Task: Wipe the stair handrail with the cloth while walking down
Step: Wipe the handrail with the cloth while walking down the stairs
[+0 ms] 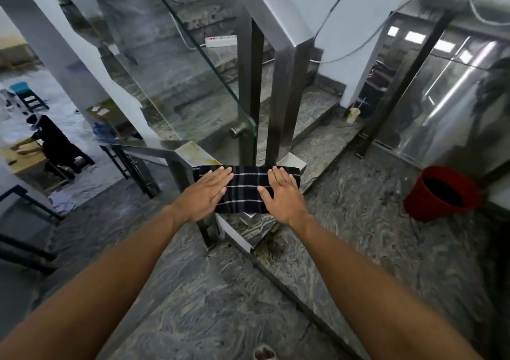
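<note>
Marbled stone floor (220,318) fills the near ground under two bare forearms. Past them, both hands lie flat on a dark striped cloth (245,188) draped over the steel handrail (190,150) where it turns a corner. The left hand (205,194) and right hand (281,194) are spread wide, palms down and fingers straight, gripping nothing; pressing like this probably pins the cloth across the rail's flat top so it can be slid along. The cloth hides the rail surface beneath it, so how clean that stretch is cannot be told. Beyond stand a glass panel (193,83) and steps, with a red bucket (441,194) well apart to the right. Its contents look dark and unclear. The far edges are blurred.
</note>
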